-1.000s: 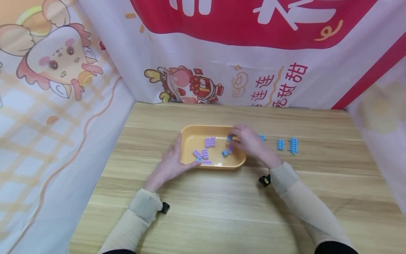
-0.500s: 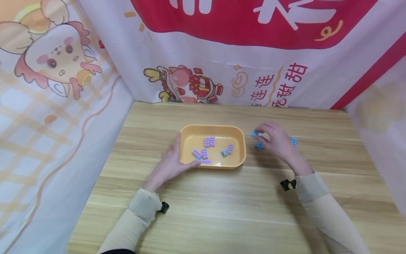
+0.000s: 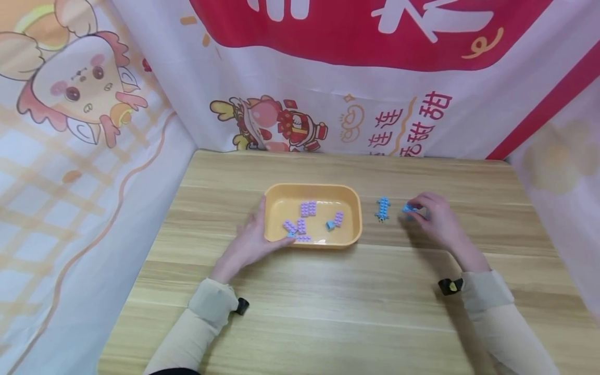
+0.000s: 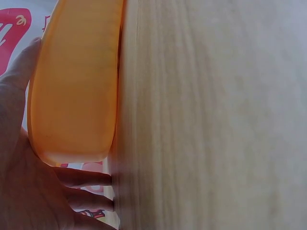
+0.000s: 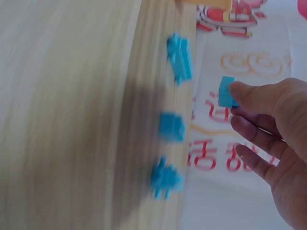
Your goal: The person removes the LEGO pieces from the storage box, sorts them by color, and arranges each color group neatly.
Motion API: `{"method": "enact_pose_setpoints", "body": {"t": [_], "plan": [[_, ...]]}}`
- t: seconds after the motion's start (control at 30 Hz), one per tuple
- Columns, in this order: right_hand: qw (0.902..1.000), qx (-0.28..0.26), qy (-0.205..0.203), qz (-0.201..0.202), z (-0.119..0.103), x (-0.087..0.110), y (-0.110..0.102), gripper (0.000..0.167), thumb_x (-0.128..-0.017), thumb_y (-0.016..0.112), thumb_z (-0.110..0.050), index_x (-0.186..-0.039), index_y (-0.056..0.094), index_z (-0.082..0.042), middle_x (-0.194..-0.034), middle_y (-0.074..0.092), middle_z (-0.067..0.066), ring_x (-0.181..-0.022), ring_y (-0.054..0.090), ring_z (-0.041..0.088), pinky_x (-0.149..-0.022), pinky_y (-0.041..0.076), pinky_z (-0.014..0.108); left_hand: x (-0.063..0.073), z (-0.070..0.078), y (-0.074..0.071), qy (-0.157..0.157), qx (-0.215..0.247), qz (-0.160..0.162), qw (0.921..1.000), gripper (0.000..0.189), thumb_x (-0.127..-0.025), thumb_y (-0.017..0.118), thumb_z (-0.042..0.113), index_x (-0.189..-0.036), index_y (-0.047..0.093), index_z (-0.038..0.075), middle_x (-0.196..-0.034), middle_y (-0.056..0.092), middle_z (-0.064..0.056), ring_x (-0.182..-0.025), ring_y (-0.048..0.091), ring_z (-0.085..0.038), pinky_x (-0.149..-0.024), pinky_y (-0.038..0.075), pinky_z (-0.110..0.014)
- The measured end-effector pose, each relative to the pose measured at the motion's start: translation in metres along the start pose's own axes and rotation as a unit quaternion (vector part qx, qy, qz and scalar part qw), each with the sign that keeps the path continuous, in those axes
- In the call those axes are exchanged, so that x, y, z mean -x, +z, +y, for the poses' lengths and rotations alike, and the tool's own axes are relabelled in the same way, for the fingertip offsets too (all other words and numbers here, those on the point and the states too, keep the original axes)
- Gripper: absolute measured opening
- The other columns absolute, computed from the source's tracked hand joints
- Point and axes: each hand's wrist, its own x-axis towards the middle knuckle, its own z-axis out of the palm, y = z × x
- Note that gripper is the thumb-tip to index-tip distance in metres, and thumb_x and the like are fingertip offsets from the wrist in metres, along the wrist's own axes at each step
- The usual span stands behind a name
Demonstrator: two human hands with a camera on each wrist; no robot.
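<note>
My left hand rests against the left end of a yellow-orange tray, thumb along its front rim. In the left wrist view its fingers lie straight past the end of the tray. Purple building bricks and a few blue ones lie inside. My right hand pinches a small blue building brick between thumb and fingertips, above the table. Beneath it, in the right wrist view, stand a long blue brick piece, a blue block and a blue piece with pegs.
The long blue piece stands right of the tray on the wooden table. In the head view, my right hand covers the other blue pieces. A printed cloth hangs behind the table's far edge.
My right hand has taken a blue brick out of the tray and carried it rightward, past the long blue piece. The left hand and tray have stayed in place.
</note>
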Motion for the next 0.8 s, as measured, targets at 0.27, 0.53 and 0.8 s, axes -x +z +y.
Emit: {"method": "enact_pose_setpoints", "body": {"t": [0.27, 0.53, 0.8], "plan": [[0.9965, 0.012, 0.082, 0.000, 0.033, 0.023, -0.017, 0.020, -0.090, 0.083, 0.009, -0.109, 0.076, 0.011, -0.104, 0.075, 0.029, -0.095, 0.072, 0.044, -0.083, 0.058, 0.048, 0.002, 0.001, -0.002, -0.005, 0.003, -0.004, 1.0000, 0.151, -0.073, 0.074, 0.096, -0.175, -0.019, 0.036, -0.184, 0.020, -0.021, -0.168, 0.024, -0.050, -0.135, 0.006, -0.078], [0.9883, 0.032, 0.148, -0.020, 0.063, 0.041, -0.021, 0.022, -0.097, 0.077, 0.005, -0.118, 0.074, 0.012, -0.108, 0.072, 0.031, -0.098, 0.070, 0.047, -0.084, 0.061, 0.055, 0.000, -0.001, 0.000, -0.005, 0.001, -0.004, 1.0000, 0.151, -0.072, 0.073, 0.097, -0.175, -0.018, 0.035, -0.183, 0.023, -0.022, -0.168, 0.024, -0.050, -0.135, 0.006, -0.079], [0.9808, 0.034, 0.189, -0.034, 0.076, 0.047, -0.016, 0.018, -0.100, 0.076, 0.000, -0.114, 0.073, 0.011, -0.112, 0.069, 0.032, -0.099, 0.069, 0.049, -0.086, 0.060, 0.066, -0.001, 0.000, 0.000, -0.008, 0.005, -0.006, 0.9999, 0.149, -0.074, 0.075, 0.094, -0.173, -0.022, 0.039, -0.184, 0.020, -0.021, -0.168, 0.023, -0.051, -0.135, 0.003, -0.079]]}}
